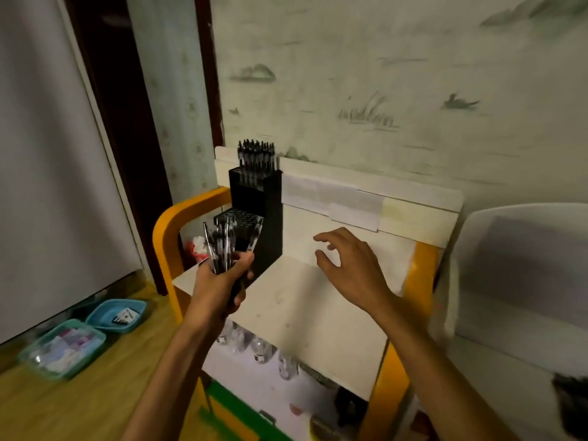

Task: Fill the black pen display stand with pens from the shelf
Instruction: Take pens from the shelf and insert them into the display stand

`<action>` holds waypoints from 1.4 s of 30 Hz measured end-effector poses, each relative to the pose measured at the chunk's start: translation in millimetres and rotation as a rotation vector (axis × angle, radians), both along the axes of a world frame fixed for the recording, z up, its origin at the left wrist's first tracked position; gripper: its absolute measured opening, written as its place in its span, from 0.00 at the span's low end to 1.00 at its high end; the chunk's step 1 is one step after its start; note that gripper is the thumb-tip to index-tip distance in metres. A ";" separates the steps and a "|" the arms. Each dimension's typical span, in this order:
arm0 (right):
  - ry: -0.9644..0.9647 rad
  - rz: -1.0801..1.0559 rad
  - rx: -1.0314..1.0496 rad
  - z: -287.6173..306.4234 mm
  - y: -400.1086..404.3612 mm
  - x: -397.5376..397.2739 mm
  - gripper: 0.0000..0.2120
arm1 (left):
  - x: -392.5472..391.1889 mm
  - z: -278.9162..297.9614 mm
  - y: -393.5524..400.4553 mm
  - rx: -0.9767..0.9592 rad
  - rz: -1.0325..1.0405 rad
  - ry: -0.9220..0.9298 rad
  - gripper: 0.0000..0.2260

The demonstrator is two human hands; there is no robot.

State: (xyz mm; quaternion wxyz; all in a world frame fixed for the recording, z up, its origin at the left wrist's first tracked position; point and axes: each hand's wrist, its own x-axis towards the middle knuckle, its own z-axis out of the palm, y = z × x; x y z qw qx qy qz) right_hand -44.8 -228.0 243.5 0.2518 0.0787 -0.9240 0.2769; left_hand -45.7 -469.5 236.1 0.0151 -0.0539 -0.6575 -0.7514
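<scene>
The left hand [222, 281] grips a bundle of pens [224, 246] upright, just in front of the black stand [261, 218]. The right hand [346, 262] hovers to the right of the stand with fingers loosely spread, holding nothing. The stand sits at the back left corner of the white shelf [305, 307], against the backboard. Its tall rear tier is already packed with pens [257, 157], while the lower front tier [239, 216] shows mostly open holes, so the job looks about half done. The step in hand seems to be loading the front tier. Next, the right hand likely needs to pick single pens from the bundle and drop them tip-down into free holes. Right of the stand the shelf surface offers open room; left of it the orange frame [168, 230] crowds close, and the shelf's front edge lies just under the left hand.
</scene>
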 end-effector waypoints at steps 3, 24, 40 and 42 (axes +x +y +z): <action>-0.016 -0.025 0.003 -1.7 -34.9 -17.8 0.13 | -19.9 2.7 -41.8 0.023 0.021 0.010 0.10; 0.121 -0.164 -0.010 14.1 -131.0 -222.7 0.10 | -273.3 22.4 -132.6 0.086 -0.290 0.040 0.14; 0.120 -0.345 -0.025 38.3 -153.2 -292.5 0.10 | -395.3 40.9 -121.0 0.181 -0.485 0.049 0.13; 0.141 -0.367 -0.033 45.2 -157.9 -297.6 0.10 | -407.2 40.6 -116.0 0.205 -0.527 0.039 0.11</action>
